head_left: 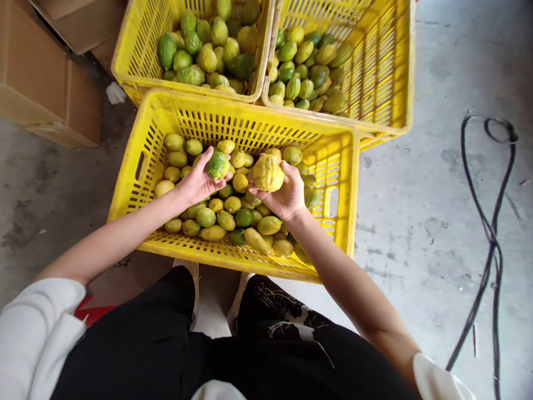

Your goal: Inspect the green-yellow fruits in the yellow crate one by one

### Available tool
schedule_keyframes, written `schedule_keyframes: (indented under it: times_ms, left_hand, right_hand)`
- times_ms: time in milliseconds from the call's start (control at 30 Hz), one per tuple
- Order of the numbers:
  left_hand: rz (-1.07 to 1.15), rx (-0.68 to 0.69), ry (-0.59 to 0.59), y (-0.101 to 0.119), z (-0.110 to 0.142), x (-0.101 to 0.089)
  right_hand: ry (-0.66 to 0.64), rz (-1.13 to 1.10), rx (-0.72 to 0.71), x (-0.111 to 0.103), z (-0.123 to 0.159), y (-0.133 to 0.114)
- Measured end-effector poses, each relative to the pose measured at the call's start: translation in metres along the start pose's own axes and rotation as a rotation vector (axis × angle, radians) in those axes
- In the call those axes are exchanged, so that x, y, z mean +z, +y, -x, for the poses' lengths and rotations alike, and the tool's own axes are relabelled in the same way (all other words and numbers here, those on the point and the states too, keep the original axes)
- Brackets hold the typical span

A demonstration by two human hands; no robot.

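green fruit and yellow fruit, head view: each is held above the near yellow crate, over the pile of loose fruits within it. the left hand is narrowed about the green fruit, thumb along its upper side and fingers beneath. the right hand is curled around the yellow fruit, which is ridged and lumpy, its thumb at the side. the two held fruits are apart. the loose fruits range from yellow to dark green. beyond the near crate stand two further yellow crates, the left one and the right one, side by side, both partly filled with similar fruits. cardboard boxes stand at upper left; a looped black cable lies on the grey floor at right.
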State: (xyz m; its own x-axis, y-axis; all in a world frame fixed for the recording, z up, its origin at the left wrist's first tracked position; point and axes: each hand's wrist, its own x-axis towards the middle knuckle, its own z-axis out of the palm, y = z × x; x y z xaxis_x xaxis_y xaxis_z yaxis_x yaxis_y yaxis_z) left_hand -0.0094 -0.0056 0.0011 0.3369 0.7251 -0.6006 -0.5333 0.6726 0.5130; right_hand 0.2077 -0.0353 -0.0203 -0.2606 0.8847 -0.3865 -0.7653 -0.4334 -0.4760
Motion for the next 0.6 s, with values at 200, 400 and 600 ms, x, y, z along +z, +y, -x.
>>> schedule_keyframes:
  times_ms: [200,400,600]
  left_hand:
    - [0.027,0.004,0.035,0.0004,-0.0018,0.0015]
    - [0.093,0.013,0.015,-0.0009,-0.001,-0.0037]
    - [0.08,0.02,0.032,-0.0017,-0.0018,-0.0035]
  right_hand:
    - [0.052,0.006,-0.008,0.0016,-0.0019,0.0049]
    - [0.044,0.018,0.06,0.0013,-0.0034,0.0079]
    - [0.035,-0.035,0.057,0.0023,-0.0026,0.0041]
